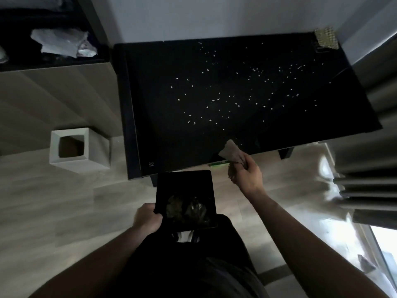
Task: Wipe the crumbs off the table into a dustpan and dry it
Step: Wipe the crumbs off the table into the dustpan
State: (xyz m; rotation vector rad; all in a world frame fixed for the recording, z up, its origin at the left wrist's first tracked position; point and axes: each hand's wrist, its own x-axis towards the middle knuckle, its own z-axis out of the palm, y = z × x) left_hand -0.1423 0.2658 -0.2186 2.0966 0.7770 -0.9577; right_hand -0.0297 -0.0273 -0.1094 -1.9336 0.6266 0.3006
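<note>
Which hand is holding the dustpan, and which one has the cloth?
The left hand grips the dark dustpan at its left edge, below the table's near edge. The right hand pinches the pale cloth over that edge.

Both forearms cut off by the bottom edge. Right hand (247, 175) fingers mostly hidden behind the blurred cloth (233, 152). Dustpan (185, 198) contents too dark to identify. Green object (219, 163) under the counter (150, 104) edge, partly hidden. Far-corner item (325, 40) blurred, unidentifiable.
</note>
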